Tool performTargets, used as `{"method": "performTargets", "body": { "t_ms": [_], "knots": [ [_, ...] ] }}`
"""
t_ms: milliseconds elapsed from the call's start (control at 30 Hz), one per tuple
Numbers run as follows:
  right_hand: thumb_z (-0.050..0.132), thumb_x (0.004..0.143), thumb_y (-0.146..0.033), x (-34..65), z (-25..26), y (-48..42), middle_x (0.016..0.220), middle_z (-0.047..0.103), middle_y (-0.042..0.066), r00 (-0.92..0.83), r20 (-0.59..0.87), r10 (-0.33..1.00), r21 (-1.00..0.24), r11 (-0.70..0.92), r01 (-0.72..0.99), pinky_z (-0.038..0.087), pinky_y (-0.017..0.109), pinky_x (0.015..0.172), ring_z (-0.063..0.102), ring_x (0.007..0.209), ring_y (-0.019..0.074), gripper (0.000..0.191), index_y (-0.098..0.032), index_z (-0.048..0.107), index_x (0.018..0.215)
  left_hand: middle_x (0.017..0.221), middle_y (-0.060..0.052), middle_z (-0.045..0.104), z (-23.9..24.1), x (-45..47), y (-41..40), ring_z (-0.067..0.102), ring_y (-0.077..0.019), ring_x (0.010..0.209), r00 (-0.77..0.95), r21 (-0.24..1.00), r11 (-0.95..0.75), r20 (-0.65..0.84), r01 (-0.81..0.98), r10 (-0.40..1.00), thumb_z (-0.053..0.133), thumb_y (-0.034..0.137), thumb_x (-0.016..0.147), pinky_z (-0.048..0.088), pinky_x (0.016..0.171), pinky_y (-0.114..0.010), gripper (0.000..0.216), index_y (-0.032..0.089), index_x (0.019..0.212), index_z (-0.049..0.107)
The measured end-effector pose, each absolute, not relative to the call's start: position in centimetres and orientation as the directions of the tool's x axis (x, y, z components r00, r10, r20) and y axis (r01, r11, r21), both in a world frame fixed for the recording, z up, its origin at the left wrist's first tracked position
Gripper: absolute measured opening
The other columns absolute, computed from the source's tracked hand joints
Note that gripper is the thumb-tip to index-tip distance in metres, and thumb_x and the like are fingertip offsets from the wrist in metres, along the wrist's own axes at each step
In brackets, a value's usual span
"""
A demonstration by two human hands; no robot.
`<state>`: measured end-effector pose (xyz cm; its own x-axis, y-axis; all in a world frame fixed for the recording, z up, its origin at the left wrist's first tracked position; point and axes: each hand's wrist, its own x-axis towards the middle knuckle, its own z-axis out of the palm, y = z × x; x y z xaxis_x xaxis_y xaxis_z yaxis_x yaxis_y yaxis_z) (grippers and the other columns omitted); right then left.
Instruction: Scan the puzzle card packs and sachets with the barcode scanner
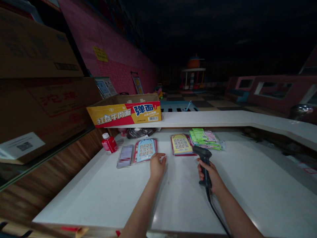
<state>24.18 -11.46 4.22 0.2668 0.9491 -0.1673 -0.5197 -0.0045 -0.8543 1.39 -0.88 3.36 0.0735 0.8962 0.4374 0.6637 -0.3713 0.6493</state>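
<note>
Left hand point(157, 166) is curving half-open beside a flat blue-faced packet point(145, 149); rightward, right hand point(214, 178) is gripping an upright-handled black plastic scanner point(203, 152).

The yellow-and-red carton point(131, 115) read "红烧牛肉面" and "弹面"; the lower brown carton point(56, 99) bore "沱牌" in red. Writing on the yellow wall sign point(100, 54) was illegible.

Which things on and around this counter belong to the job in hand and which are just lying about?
Probably in use:
handheld scanner, gripped by the right hand
blue-fronted stack, near the left hand
yellow-fronted stack and green packets, near the scanner

Probably just lying about:
red bottle
yellow-and-red box on the ledge
brown cartons
</note>
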Motion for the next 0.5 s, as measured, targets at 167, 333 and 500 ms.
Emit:
{"method": "performTargets", "body": {
  "t_ms": [167, 333, 500],
  "knots": [
    [0.088, 0.055, -0.046, 24.2, 4.0, -10.9, 0.051, 0.056, -0.007, 0.329, -0.171, 0.929, -0.838, 0.038, -0.545, 0.035, 0.017, 0.031, 0.044, 0.035, 0.0069, 0.050, -0.020, 0.058, 0.086, 0.098, -0.011, 0.073, 4.5, 5.7, 1.0, 0.068, -0.0174, 0.086, 0.050, 0.732, -0.142, 0.145, 0.666, 0.988, 0.062, 0.018, 0.082, 0.049, 0.079, -0.026, 0.026, 0.013, 0.106, 0.069],
    [0.088, 0.054, -0.050, 24.2, 4.0, -10.8, 0.052, 0.057, -0.008, 0.347, -0.176, 0.921, -0.834, 0.048, -0.550, 0.036, 0.018, 0.031, 0.045, 0.035, 0.0068, 0.053, -0.020, 0.057, 0.085, 0.113, -0.019, 0.067, 5.6, 9.4, 2.1, 0.065, -0.0276, 0.105, -0.092, 0.589, 0.032, 0.072, 0.808, 0.993, 0.067, 0.046, 0.080, 0.047, 0.087, -0.032, 0.053, 0.009, 0.119, 0.061],
    [0.088, 0.053, -0.052, 24.0, 4.2, -10.8, 0.051, 0.057, -0.008, 0.327, -0.175, 0.929, -0.838, 0.035, -0.545, 0.036, 0.018, 0.030, 0.045, 0.035, 0.0072, 0.055, -0.019, 0.058, 0.087, 0.119, -0.022, 0.064, 5.6, 10.2, 3.2, 0.063, -0.0319, 0.110, -0.166, 0.578, 0.121, 0.025, 0.807, 0.986, 0.073, 0.048, 0.073, 0.047, 0.085, -0.034, 0.060, 0.010, 0.116, 0.058]
  ]
}}
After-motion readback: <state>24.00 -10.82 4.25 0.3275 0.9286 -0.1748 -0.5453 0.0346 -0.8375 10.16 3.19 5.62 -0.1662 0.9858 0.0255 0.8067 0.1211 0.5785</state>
